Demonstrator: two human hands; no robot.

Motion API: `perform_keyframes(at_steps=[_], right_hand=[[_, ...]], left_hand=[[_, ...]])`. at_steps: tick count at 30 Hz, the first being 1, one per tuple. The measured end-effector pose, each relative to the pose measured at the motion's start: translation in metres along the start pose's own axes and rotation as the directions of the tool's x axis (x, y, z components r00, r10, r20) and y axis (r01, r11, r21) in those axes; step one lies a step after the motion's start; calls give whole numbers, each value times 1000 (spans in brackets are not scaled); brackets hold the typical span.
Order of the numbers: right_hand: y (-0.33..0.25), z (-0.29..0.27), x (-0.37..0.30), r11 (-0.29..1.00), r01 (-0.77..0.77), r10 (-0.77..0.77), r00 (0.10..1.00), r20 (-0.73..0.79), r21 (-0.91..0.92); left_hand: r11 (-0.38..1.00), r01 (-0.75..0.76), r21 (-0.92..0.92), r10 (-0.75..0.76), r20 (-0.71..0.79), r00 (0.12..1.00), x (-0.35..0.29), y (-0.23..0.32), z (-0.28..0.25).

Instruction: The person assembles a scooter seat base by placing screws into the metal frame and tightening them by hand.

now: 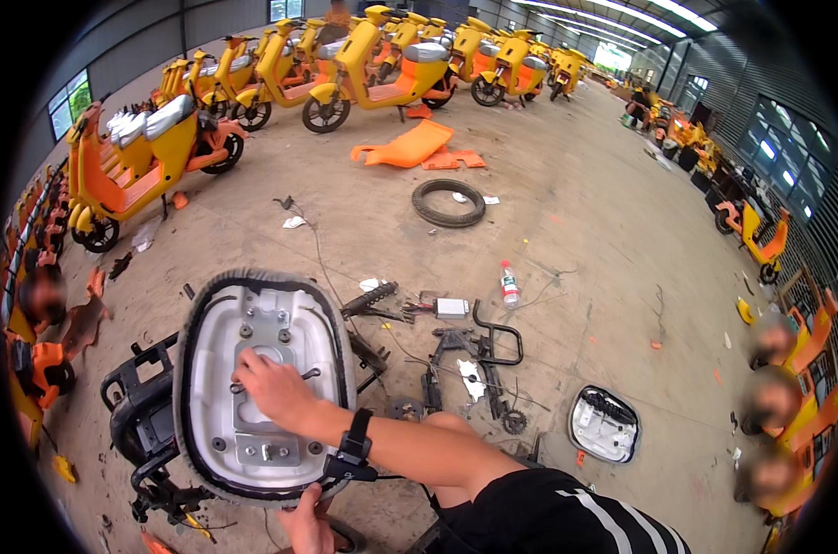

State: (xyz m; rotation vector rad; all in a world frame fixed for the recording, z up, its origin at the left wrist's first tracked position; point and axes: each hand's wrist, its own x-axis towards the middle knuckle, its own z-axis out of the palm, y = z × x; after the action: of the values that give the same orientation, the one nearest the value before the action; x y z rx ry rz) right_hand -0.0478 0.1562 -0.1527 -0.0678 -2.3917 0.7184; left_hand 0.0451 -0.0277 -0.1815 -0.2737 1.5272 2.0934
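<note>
Scooter seat inventory, clock bearings taken from the middle of the seat in hand: at 11 o'clock, one yellow-and-orange electric scooter [151, 162], standing on its wheels; at 9 o'clock, one black scooter frame [128, 425], stripped, partly behind the seat, contact between them not determinable. Centre entry: one scooter seat [214, 388], left of the picture's middle, turned underside out, presumably so that its fittings face the worker; white moulded shell, dark edging, metal plate [250, 415] with bolts. Over the plate, one right hand [279, 392], reaching across from the right, fingers bent and close together, seemingly to work at the fittings; whether they pinch anything cannot be told. Beside it, one small dark rod [311, 374]. At 5 o'clock, one left hand [306, 526], thumb lying along the rim, apparently bracing the seat from below; its other fingers are not clear enough to judge. Between 1 and 2 o'clock, one shock absorber [371, 297]; at 1, one orange body panel [405, 148]; between 1 and 2, farther out, one black tyre [448, 203], flat on the floor. At 2, one silver controller box [451, 307] and one clear bottle [509, 284], upright. At 3, one second seat [604, 423], underside up, seemingly set aside within reach.
</note>
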Motion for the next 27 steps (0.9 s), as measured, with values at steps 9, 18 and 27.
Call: perform_keyframes(at_steps=[9, 18, 27], right_hand=[[2, 8, 1, 999, -51, 49, 994, 98, 17], [16, -59, 9, 974, -112, 108, 994, 32, 195], [55, -80, -7, 991, -71, 29, 946, 324, 118]], left_hand=[[999, 43, -26, -43, -16, 999, 2, 3, 2], [999, 46, 3, -46, 88, 995, -4, 9, 1], [998, 61, 6, -62, 100, 993, -7, 14, 10]])
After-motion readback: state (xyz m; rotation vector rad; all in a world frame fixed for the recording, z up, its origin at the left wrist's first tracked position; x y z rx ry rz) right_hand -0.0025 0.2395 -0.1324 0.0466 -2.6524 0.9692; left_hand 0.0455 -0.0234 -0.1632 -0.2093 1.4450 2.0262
